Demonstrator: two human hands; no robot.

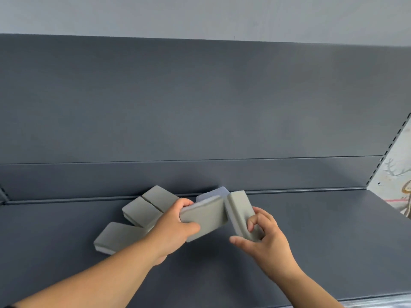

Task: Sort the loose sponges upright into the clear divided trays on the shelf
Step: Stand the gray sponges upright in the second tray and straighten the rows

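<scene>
Grey-green sponges with pale undersides lie loose on the dark shelf (311, 241). My left hand (175, 227) grips one sponge (205, 216) by its left end, lifted above the shelf. My right hand (264, 236) holds another sponge (240, 212) tilted on its edge, just to the right and touching the first. Behind them a bluish-white sponge (213, 194) lies against the back panel. Three more sponges (142, 210) lie flat to the left, partly under my left forearm. No clear divided tray is in view.
The dark back panel (200, 107) rises behind the shelf. A slotted upright (387, 152) stands at the right end, with a pale patterned wall (398, 178) beyond it. A light strip shows along the shelf's front edge (378, 303).
</scene>
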